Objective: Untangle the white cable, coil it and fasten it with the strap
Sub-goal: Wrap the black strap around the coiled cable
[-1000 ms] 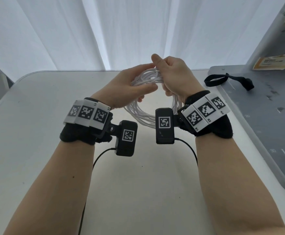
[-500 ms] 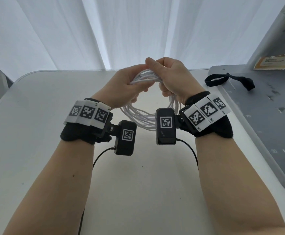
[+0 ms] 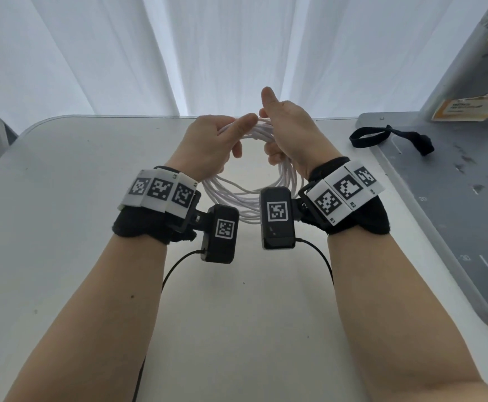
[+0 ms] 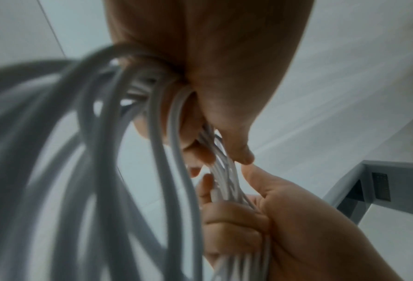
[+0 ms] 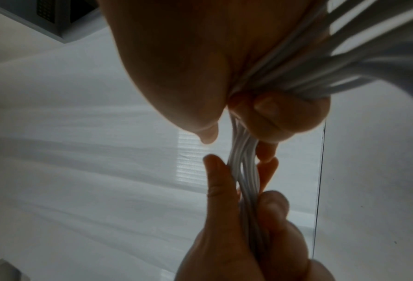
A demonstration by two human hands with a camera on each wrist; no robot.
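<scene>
The white cable (image 3: 238, 195) hangs as a coil of several loops above the white table (image 3: 62, 175), held up by both hands at its top. My left hand (image 3: 213, 140) grips the top of the bundle, thumb laid along the strands. My right hand (image 3: 287, 132) grips the bundle just beside it, fingers curled round the strands and thumb raised. In the left wrist view the cable (image 4: 171, 133) runs through my left hand (image 4: 224, 106) into my right hand (image 4: 260, 218). In the right wrist view the cable (image 5: 243, 161) spans both fists. The black strap (image 3: 390, 137) lies on the grey board at right.
A grey board (image 3: 454, 204) covers the table's right side, with a grey upright structure (image 3: 475, 68) bearing an orange label behind it. A white curtain (image 3: 237, 47) hangs beyond the table's far edge. Black camera leads (image 3: 178, 265) trail from both wrists.
Both hands have lifted the coil slightly and shifted along its top. The right thumb, earlier pressed down on the bundle, now sticks up.
</scene>
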